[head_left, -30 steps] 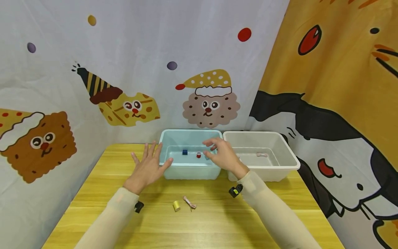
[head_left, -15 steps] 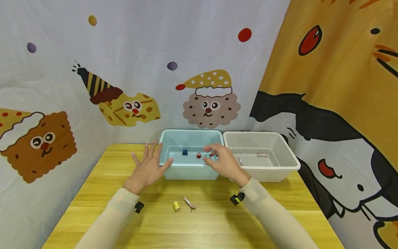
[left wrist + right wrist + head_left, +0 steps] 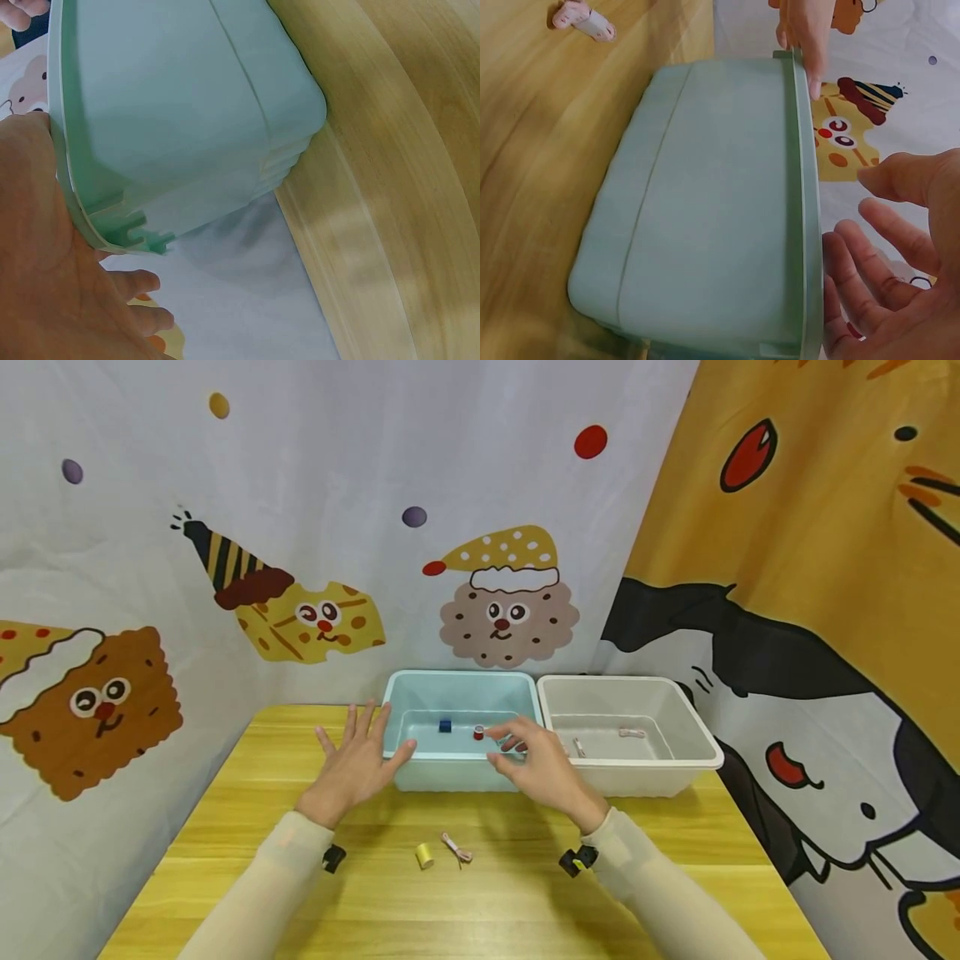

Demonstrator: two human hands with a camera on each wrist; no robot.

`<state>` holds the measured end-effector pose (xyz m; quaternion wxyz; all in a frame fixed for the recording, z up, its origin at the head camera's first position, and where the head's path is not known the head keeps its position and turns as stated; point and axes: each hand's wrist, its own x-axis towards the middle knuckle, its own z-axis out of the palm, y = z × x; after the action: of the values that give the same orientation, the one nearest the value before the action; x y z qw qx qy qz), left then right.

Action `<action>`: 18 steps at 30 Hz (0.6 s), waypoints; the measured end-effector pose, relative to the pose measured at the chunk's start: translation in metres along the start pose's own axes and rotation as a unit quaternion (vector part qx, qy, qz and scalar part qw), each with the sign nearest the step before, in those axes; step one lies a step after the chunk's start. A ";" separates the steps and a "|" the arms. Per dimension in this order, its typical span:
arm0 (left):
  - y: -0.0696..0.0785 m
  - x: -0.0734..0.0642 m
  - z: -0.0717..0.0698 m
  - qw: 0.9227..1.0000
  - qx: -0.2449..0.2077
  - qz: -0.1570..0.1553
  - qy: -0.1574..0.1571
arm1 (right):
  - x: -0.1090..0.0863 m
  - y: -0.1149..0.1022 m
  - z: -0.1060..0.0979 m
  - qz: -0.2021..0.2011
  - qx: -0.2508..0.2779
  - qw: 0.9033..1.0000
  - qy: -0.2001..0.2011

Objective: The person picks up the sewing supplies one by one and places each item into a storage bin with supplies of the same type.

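Note:
My left hand [image 3: 358,768] rests at the front left corner of the light blue bin [image 3: 457,772], fingers spread. In the left wrist view its palm lies along the bin's rim [image 3: 61,150]. The right hand [image 3: 546,767] hovers over the bin's front right rim, thumb and fingers apart, with nothing between them. Inside the blue bin lie a dark blue spool-like piece [image 3: 446,726] and a red thread spool [image 3: 478,733]. A small bluish item near the right fingers is partly hidden.
A white bin [image 3: 637,765] stands against the blue one's right side, holding two pale pink bundled cords [image 3: 632,733]. On the wooden table [image 3: 360,910] in front lie a yellow thread spool [image 3: 424,857] and another pink bundled cord [image 3: 456,847]. A printed curtain [image 3: 322,485] hangs behind.
My right hand has drawn slightly down and toward me, and one cord in the white bin has come into view beside it. The left hand stays in place.

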<state>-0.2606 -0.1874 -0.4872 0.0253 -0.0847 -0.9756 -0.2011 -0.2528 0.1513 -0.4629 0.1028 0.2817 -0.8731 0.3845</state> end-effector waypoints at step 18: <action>0.001 0.001 0.001 1.000 -0.002 0.000 0.001 | -0.030 -0.003 0.014 -0.038 0.036 0.998 -0.028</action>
<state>-0.2613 -0.1857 -0.4873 0.0259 -0.0843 -0.9751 -0.2033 -0.2259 0.1522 -0.4826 0.0826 0.3290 -0.8500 0.4029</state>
